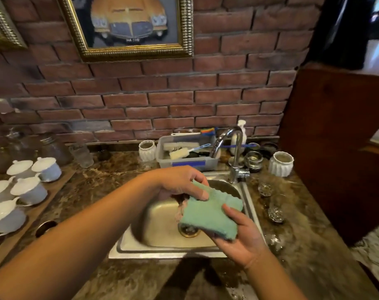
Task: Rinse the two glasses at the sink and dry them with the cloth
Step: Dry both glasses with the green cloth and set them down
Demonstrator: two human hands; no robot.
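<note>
Gripping one green cloth [210, 215] over one sink [167, 254], both hands, left [179, 182] and right [242, 241]; two glasses [265, 188] [276, 210] alongside.

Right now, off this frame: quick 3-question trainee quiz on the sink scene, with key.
1. True or false: the green cloth lies flat on the counter.
2. Where do the two clear glasses stand? A) inside the sink; B) on the counter right of the sink; C) on the counter left of the sink.
3. Fill in: the green cloth is held by ____ hand(s).

Key
1. False: it is held up above the sink.
2. B.
3. Both: the left hand pinches its top edge and the right hand holds it from below.
</note>
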